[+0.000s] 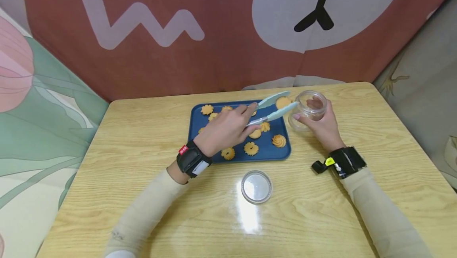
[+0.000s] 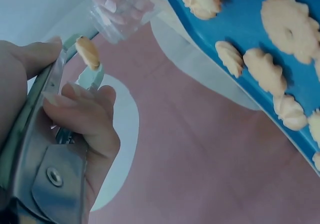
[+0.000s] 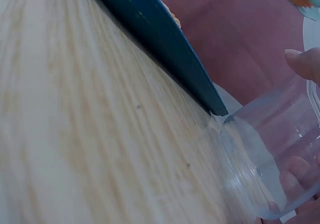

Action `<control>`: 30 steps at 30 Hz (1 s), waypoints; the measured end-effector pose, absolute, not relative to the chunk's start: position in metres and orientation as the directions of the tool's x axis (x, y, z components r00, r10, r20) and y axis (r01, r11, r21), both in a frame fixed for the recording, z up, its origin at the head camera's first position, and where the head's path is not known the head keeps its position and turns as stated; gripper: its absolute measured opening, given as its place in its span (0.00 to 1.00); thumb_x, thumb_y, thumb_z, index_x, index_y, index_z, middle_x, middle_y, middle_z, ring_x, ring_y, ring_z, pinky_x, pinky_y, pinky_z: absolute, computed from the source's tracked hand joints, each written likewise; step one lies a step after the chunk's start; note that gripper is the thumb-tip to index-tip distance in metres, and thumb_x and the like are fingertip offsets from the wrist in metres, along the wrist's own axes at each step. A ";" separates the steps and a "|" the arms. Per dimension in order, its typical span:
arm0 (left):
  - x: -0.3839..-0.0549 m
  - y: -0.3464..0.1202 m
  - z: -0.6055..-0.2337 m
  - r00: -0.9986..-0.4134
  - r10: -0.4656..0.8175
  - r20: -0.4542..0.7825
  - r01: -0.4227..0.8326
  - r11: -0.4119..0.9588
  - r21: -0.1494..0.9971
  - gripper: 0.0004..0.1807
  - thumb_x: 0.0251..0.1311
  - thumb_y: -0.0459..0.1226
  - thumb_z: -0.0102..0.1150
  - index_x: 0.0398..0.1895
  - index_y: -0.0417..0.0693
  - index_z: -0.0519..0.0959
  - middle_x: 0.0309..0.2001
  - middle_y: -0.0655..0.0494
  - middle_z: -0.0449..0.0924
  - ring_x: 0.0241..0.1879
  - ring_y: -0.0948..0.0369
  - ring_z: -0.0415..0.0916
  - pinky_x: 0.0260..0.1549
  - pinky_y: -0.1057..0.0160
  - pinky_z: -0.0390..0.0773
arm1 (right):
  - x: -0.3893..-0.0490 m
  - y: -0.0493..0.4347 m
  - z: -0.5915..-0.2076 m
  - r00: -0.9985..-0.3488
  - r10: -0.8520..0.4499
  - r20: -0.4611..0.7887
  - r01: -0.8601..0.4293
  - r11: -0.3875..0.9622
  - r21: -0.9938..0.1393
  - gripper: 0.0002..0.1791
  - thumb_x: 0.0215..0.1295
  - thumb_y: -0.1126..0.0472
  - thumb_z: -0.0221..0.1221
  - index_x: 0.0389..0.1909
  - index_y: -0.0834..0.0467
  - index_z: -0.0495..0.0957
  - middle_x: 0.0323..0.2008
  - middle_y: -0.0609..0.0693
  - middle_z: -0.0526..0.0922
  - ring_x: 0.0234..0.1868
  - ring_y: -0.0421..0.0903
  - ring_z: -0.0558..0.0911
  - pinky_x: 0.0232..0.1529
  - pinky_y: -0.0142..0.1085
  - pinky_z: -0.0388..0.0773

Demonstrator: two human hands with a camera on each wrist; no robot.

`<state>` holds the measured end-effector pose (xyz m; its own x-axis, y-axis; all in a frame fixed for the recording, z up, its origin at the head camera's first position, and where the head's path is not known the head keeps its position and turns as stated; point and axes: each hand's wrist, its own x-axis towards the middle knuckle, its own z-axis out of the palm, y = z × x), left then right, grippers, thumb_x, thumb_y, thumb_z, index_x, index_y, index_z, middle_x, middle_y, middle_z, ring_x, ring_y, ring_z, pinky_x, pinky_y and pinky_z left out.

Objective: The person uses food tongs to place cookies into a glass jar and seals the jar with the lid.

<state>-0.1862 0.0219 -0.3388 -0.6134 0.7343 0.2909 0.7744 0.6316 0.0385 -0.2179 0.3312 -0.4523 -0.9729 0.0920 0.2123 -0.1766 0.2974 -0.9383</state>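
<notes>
My left hand (image 1: 226,129) grips metal tongs (image 1: 258,121) with pale blue tips. Between those tips a round golden cookie (image 2: 88,52) is pinched, just left of the jar mouth in the head view. My right hand (image 1: 325,128) holds a clear jar (image 1: 299,125), its fingers and thumb around the wall. The jar stands at the tray's right end, mouth up and tilted a little. Several cookies (image 1: 251,148) of different shapes lie on the blue tray (image 1: 267,155); my left hand hides some of them.
A round clear lid (image 1: 256,187) lies on the wooden table (image 1: 307,214) in front of the tray. A printed cloth (image 1: 228,52) with a cartoon face hangs behind the table's far edge. Patterned cloths also flank the left and right sides.
</notes>
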 end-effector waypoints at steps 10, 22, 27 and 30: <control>-0.195 0.043 -0.344 -0.592 0.754 0.285 0.791 0.612 0.025 0.34 0.67 0.53 0.48 0.66 0.36 0.62 0.44 0.48 0.76 0.19 0.68 0.67 0.13 0.73 0.69 | -0.217 0.331 -0.452 -0.968 0.091 0.233 -0.194 0.311 -0.930 0.46 0.51 0.57 0.70 0.68 0.49 0.53 0.61 0.54 0.66 0.61 0.47 0.64 0.58 0.48 0.59; -0.208 0.076 -0.341 -0.607 0.757 0.240 0.783 0.621 0.023 0.34 0.69 0.54 0.42 0.67 0.38 0.60 0.44 0.51 0.76 0.22 0.69 0.68 0.19 0.72 0.73 | -0.209 0.325 -0.437 -0.969 0.077 0.235 -0.206 0.280 -0.938 0.45 0.52 0.59 0.70 0.67 0.40 0.56 0.61 0.54 0.63 0.56 0.47 0.63 0.53 0.49 0.59; -0.211 0.085 -0.341 -0.601 0.764 0.235 0.788 0.616 0.013 0.34 0.69 0.54 0.42 0.67 0.38 0.60 0.46 0.50 0.76 0.22 0.68 0.68 0.20 0.71 0.74 | -0.212 0.329 -0.446 -0.974 0.080 0.213 -0.189 0.242 -0.952 0.46 0.52 0.59 0.70 0.68 0.46 0.52 0.62 0.54 0.62 0.59 0.47 0.62 0.60 0.52 0.55; -0.211 0.087 -0.340 -0.600 0.763 0.240 0.789 0.615 0.015 0.34 0.69 0.54 0.44 0.66 0.37 0.61 0.43 0.51 0.76 0.21 0.68 0.67 0.18 0.71 0.73 | -0.216 0.331 -0.451 -0.971 0.080 0.223 -0.199 0.234 -0.952 0.46 0.52 0.59 0.70 0.68 0.46 0.52 0.62 0.53 0.62 0.60 0.48 0.62 0.61 0.53 0.54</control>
<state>-0.2112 0.0874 -0.3404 -0.5995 0.7635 0.2401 0.7887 0.6145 0.0154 -0.2157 0.3310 -0.4511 -0.9715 0.0799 0.2232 -0.1994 0.2338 -0.9516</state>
